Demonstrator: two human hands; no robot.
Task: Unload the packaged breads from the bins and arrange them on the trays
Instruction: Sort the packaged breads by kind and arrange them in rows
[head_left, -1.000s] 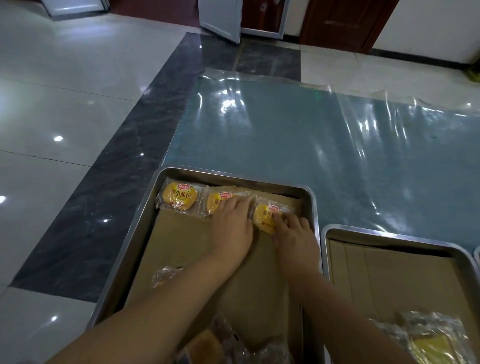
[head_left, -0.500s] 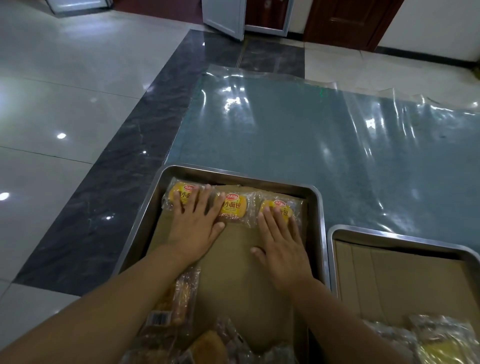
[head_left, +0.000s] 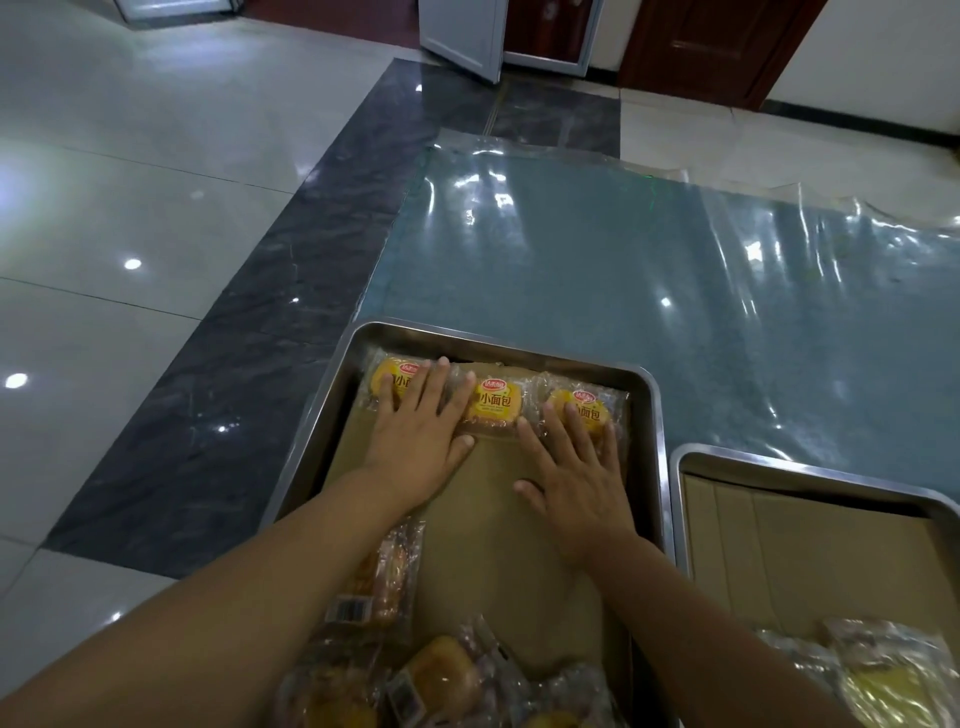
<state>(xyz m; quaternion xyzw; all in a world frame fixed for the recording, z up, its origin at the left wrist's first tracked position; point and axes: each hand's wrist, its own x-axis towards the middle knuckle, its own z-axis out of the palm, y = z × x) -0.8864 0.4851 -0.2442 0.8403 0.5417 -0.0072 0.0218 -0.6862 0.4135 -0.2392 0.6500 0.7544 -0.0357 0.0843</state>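
Near heap: loose packaged breads (head_left: 441, 680) piled at the near end of the left tray, overlapping each other. One barcoded pack (head_left: 382, 577) lies along the tray's left side, partly under the left forearm.
Right tray packs: a few clear-wrapped packs (head_left: 883, 670) at the near end of the right tray.
Left tray: metal tray (head_left: 519, 351) on the floor, lined with a cardboard sheet (head_left: 498, 519). Bare cardboard shows between the near heap and the far row.
Right tray: second metal tray (head_left: 805, 470), just beside the left tray's right edge. I cannot tell whether the rims touch. Its cardboard liner (head_left: 805, 561) is bare across the far part.
Left hand: left hand (head_left: 421, 441) lies flat, fingers straight and spread, and presses on the left bread (head_left: 387, 376) in the tray's far-left corner. It grips nothing.
Right hand: right hand (head_left: 576, 483) lies flat in the same way, with its fingers on the right bread (head_left: 587, 410) near the far-right corner and its thumb out on the cardboard.
Far row: three yellow-labelled packs side by side along the tray's far edge. The middle bread (head_left: 496, 408) lies uncovered between the two hands.
Beyond the trays: a blue-green mat under glossy plastic film (head_left: 649, 270) runs from the trays' far edges to the pale floor.
Left of the mat: a dark stone strip (head_left: 249, 389), then pale floor tiles (head_left: 130, 182).
Far end: a white door leaf (head_left: 462, 36) and a dark wooden door (head_left: 696, 47).
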